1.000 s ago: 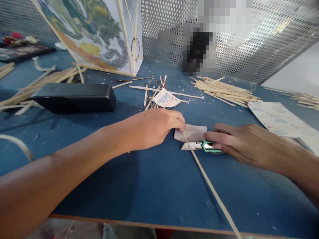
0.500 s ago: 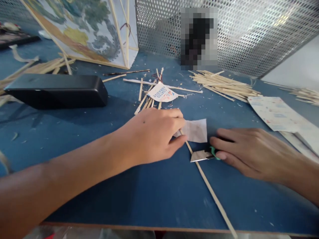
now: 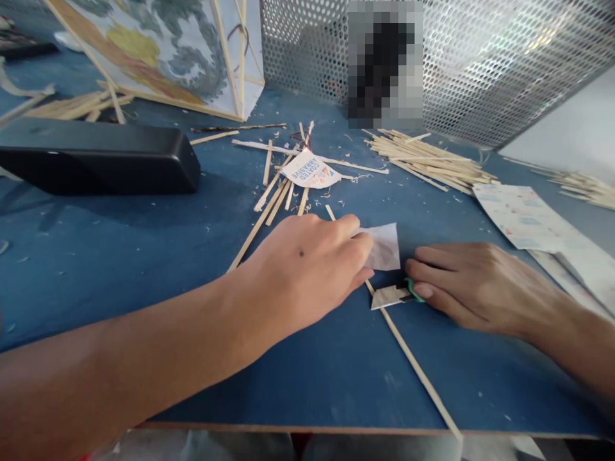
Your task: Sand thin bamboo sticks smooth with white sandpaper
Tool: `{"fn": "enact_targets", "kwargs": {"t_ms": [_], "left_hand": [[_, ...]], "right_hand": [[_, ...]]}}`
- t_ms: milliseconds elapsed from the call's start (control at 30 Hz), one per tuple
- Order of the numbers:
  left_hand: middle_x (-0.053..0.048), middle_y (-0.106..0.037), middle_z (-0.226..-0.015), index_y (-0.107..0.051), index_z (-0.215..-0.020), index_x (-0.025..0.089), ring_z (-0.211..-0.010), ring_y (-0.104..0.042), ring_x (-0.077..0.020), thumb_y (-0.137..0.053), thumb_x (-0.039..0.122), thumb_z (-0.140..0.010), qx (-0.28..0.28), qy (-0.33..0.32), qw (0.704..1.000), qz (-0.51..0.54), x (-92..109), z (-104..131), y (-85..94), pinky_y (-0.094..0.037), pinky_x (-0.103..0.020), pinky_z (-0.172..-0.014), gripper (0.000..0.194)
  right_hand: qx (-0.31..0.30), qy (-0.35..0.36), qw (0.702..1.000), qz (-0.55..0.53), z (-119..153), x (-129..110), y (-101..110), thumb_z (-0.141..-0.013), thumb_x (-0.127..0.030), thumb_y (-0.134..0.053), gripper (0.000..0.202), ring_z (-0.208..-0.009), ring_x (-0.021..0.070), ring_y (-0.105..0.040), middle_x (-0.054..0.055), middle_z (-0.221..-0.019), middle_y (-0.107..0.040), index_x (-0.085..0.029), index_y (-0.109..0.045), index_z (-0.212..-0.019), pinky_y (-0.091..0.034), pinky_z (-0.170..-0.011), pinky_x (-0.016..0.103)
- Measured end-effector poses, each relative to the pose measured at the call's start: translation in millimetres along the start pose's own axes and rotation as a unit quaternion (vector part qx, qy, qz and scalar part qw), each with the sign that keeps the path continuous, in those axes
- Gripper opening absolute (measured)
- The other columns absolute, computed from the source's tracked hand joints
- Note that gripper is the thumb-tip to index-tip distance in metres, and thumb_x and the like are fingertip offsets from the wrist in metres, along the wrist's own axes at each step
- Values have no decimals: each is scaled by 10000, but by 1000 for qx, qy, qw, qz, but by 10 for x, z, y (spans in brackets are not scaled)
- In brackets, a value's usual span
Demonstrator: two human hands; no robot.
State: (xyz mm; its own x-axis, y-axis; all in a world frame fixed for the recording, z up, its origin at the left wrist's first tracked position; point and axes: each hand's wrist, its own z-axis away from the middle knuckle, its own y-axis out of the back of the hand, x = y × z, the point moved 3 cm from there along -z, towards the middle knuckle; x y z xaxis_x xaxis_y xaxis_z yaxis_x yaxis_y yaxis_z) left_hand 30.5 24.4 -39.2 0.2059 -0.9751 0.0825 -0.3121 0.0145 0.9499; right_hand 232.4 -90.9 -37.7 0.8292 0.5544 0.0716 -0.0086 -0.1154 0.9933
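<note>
A thin wooden stick (image 3: 418, 367) lies slantwise on the blue table, its near end reaching past the front edge. My left hand (image 3: 317, 266) is closed over its upper part, thumb and fingers pressed together; the exact grip is partly hidden. In my right hand (image 3: 475, 288) is a utility knife (image 3: 388, 297) with a green handle. Its broad blade rests across the stick, just below my left thumb. Whether the blade has cut into the wood, I cannot tell. A small piece of pale paper (image 3: 384, 248) lies partly beneath my left fingers.
Short sticks (image 3: 276, 202) and shavings surround a piece of sandpaper (image 3: 311, 169), printed side up. A stick bundle (image 3: 432, 160) and pale sheets (image 3: 509, 214) lie right. A black box-shaped object (image 3: 106, 157) and a painted wood-framed panel (image 3: 158, 51) stand left. Perforated metal (image 3: 307, 48) closes the back.
My left hand has shifted along the stick towards the blade, and the stick's far end now shows beyond it. The knife stays almost in place. The view has moved slightly.
</note>
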Motion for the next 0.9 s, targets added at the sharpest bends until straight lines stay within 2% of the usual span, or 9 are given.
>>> {"fn": "enact_targets", "kwargs": {"t_ms": [267, 467, 567, 633, 700, 800, 900], "left_hand": [[-26, -697, -1006, -649, -912, 201, -586, -577, -172, -614, 387, -1021, 12, 4, 1000, -1, 16, 4, -12, -320, -381, -515, 218], [-23, -698, -983, -650, -887, 197, -594, -591, -156, -624, 374, -1016, 5, 15, 1000, 2, 44, -10, -5, -329, -370, -516, 220], [-25, -677, -930, -648, -908, 183, -729, -660, -184, -652, 361, -1005, 4, 22, 1000, 9, 54, -15, 4, -390, -352, -556, 202], [-33, -676, -924, -656, -971, 170, -827, -683, -212, -647, 343, -1013, 5, 15, 1000, 9, 46, -7, 12, -450, -353, -622, 178], [-48, -705, -1042, -664, -1083, 171, -932, -691, -224, -601, 264, -1038, 2, -24, 1000, 17, 32, 1, 18, -506, -369, -744, 121], [-29, -716, -1238, -675, -1185, 213, -1161, -658, -227, -536, 113, -1040, -16, -103, 994, 46, -16, -8, 26, -493, -393, -990, 224], [-10, -751, -1146, -712, -1090, 218, -1176, -651, -221, -532, 113, -1050, -37, -148, 986, 64, -83, -47, 22, -452, -388, -1067, 212]], "right_hand": [[4, 17, 999, 30, 2, 13, -6, -1098, -266, -390, 300, -612, 157, -520, 3, -758, -520, -200, -591, -885, -362, -580, 321], [5, -2, 1000, 20, 96, 58, -18, -1087, -257, -409, 259, -614, 166, -534, 3, -760, -530, -216, -599, -916, -365, -572, 322], [49, -40, 997, 49, 200, 111, -4, -1081, -269, -429, 230, -638, 175, -555, 27, -806, -608, -218, -613, -954, -365, -585, 330], [110, -60, 989, 72, 266, 134, 23, -1094, -337, -421, 258, -636, 178, -551, 40, -834, -645, -214, -626, -998, -359, -584, 328], [151, -85, 981, 82, 301, 143, 44, -1107, -450, -375, 365, -615, 175, -538, 47, -834, -655, -210, -625, -994, -343, -569, 323], [149, -112, 977, 104, 292, 129, 64, -1084, -610, -335, 515, -592, 174, -532, 50, -804, -651, -204, -606, -921, -315, -547, 322], [162, -110, 972, 128, 291, 100, 108, -1054, -675, -346, 559, -581, 166, -532, 45, -772, -635, -200, -584, -879, -329, -529, 314]]}}
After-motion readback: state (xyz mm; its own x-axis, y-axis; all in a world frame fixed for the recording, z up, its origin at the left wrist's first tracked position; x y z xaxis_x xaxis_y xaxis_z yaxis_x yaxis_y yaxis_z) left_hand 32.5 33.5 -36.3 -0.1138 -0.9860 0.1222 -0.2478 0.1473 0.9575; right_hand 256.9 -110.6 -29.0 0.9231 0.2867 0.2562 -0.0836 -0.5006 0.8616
